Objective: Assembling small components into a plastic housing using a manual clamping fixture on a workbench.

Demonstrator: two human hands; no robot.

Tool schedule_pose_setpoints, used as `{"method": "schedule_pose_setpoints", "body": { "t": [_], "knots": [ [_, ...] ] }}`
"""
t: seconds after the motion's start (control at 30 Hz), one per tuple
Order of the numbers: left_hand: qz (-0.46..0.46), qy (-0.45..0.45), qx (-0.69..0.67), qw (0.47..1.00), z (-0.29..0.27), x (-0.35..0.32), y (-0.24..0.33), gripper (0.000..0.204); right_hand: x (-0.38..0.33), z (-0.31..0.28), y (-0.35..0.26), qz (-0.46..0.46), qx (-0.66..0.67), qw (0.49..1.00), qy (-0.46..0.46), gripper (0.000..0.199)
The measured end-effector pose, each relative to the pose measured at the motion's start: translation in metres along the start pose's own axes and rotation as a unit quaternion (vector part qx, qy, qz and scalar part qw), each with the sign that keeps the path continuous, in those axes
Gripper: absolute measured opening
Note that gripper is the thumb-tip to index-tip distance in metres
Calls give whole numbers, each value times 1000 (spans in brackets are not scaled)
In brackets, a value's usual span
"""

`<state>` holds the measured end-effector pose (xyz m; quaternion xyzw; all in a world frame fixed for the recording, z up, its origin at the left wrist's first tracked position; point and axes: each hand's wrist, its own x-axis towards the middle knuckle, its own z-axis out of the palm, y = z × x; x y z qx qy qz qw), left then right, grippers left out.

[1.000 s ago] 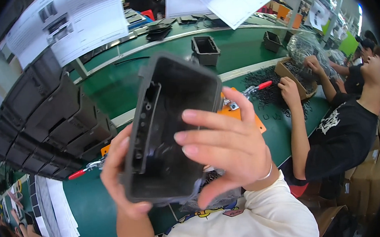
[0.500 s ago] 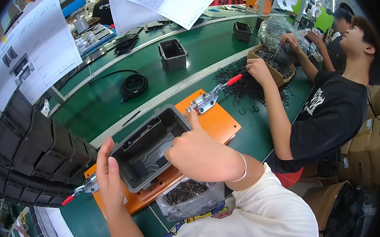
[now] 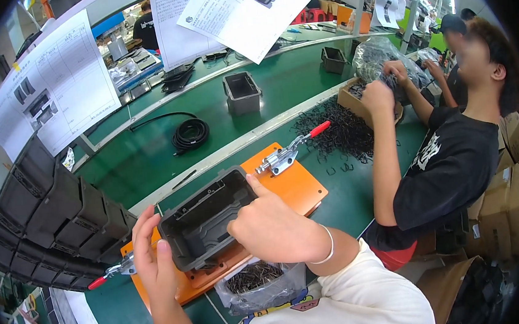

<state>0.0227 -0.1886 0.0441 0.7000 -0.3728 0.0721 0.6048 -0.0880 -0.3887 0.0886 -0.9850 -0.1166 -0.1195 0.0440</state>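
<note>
A dark grey plastic box (image 3: 206,228), open at the top, sits in the middle of an orange fixture plate (image 3: 302,189). At its left end is my left hand (image 3: 155,263), fingers stretched and apart beside the wall. My right hand (image 3: 277,225) reaches over the near right side and grips the box's right end; its index finger lies along the rim, the other fingers curled. Just beyond that fingertip stands a toggle clamp (image 3: 281,159) with a red handle. A second toggle clamp (image 3: 117,269) is at the plate's left end, partly behind my left hand.
Stacked dark boxes (image 3: 60,210) rise at the left. A bag of screws (image 3: 254,279) lies close to me. Beyond are a coiled black cable (image 3: 190,134) and another grey box (image 3: 243,93). At right, a co-worker (image 3: 450,157) handles small black clips (image 3: 337,130) by a carton.
My right index finger has moved from the clamp's tip back onto the box rim. The box's right end now sits slightly farther from that clamp. The whole view has shifted a little.
</note>
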Motion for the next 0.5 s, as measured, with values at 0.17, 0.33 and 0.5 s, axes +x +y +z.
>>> {"method": "schedule_pose_setpoints", "body": {
  "t": [0.17, 0.33, 0.5],
  "knots": [
    [9, 19, -15, 1000, -3, -4, 11, 36, -4, -1, -9, 22, 8, 1000, -5, 6],
    [13, -8, 2, 1000, 3, -7, 8, 35, 4, 12, 0, -27, 35, 999, 21, 8],
    [18, -34, 45, 998, 11, -4, 10, 33, 13, 17, 24, -35, 99, 994, -16, 9]
  ]
}}
